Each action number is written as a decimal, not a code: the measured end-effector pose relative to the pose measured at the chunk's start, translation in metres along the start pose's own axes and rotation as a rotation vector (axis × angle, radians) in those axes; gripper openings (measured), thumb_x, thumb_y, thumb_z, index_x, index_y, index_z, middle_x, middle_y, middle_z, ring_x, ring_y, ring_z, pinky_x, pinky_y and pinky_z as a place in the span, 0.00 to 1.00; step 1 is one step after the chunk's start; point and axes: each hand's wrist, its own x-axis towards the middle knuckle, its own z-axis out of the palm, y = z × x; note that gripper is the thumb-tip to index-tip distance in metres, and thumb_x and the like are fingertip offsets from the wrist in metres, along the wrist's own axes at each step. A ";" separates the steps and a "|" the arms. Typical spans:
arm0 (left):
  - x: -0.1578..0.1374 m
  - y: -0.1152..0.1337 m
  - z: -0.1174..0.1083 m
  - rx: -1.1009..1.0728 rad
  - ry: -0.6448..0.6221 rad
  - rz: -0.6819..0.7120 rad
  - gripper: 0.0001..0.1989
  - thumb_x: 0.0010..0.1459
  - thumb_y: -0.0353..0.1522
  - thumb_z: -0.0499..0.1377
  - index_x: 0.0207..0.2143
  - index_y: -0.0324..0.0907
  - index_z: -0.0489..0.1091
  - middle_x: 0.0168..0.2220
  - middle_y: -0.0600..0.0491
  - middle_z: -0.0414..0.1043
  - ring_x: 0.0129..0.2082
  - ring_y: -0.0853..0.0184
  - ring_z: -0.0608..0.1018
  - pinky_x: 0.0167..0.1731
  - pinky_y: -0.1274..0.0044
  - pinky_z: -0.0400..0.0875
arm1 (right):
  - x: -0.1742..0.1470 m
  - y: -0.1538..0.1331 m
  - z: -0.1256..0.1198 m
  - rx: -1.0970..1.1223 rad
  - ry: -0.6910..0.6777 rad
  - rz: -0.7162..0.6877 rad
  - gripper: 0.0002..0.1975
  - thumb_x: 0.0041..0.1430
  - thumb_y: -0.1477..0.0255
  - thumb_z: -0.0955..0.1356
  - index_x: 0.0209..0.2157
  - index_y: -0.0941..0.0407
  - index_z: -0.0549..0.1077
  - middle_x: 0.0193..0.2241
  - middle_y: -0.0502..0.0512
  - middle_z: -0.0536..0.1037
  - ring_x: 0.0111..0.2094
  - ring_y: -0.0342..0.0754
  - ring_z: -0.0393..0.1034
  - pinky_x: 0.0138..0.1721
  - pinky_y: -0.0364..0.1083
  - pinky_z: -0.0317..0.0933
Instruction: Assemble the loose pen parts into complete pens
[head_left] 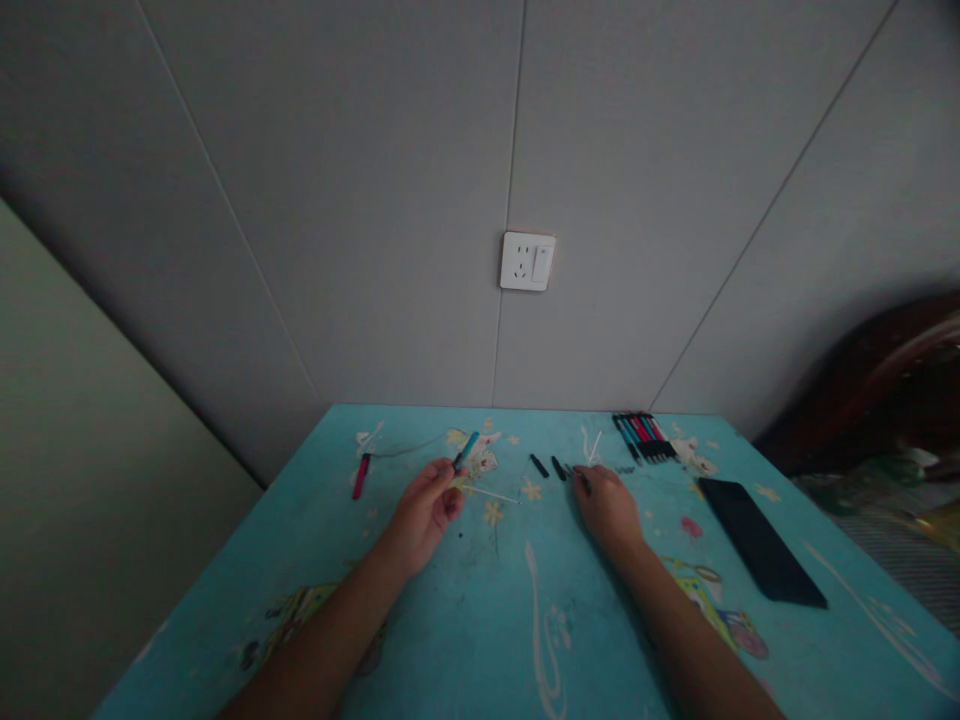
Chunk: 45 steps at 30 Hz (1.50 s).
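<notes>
My left hand (424, 515) is pinched around a blue pen barrel (469, 446) with a dark lower end, held tilted above the table. Just right of those fingers a thin white pen refill (491, 493) shows. My right hand (609, 505) rests low over the table, its fingers closed on a small black pen part (587, 485), mostly covered by the hand. Left of it lie two short black pen pieces, one nearer (559, 468) and one farther (538, 465). Behind the right fingers is another thin white refill (595, 447).
A row of assembled pens (646, 438) in pink, blue and black lies at the back right. A pink pen barrel (361, 477) lies at the left. Toward the right edge is a flat black case (761, 540). The patterned blue tabletop (480, 620) meets a grey wall with a socket (527, 261).
</notes>
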 end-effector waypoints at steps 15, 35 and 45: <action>-0.001 -0.005 -0.002 0.010 -0.007 -0.108 0.14 0.52 0.30 0.64 0.42 0.39 0.70 0.37 0.53 0.73 0.21 0.76 0.72 0.16 0.83 0.62 | 0.004 -0.009 0.001 -0.070 -0.065 0.050 0.11 0.64 0.70 0.62 0.38 0.55 0.76 0.35 0.58 0.76 0.40 0.49 0.70 0.42 0.43 0.58; -0.003 -0.012 0.002 0.384 -0.104 -0.095 0.18 0.54 0.38 0.63 0.45 0.38 0.70 0.37 0.51 0.72 0.23 0.75 0.71 0.19 0.82 0.61 | -0.012 -0.044 -0.014 0.447 -0.057 -0.150 0.10 0.66 0.67 0.61 0.38 0.55 0.73 0.32 0.55 0.74 0.32 0.47 0.69 0.37 0.46 0.63; -0.001 -0.007 0.000 0.447 -0.085 -0.073 0.16 0.55 0.41 0.61 0.39 0.37 0.70 0.34 0.51 0.71 0.23 0.74 0.71 0.19 0.82 0.63 | -0.013 -0.047 -0.016 0.404 -0.148 -0.241 0.10 0.66 0.68 0.62 0.37 0.54 0.73 0.32 0.55 0.74 0.36 0.49 0.69 0.40 0.47 0.63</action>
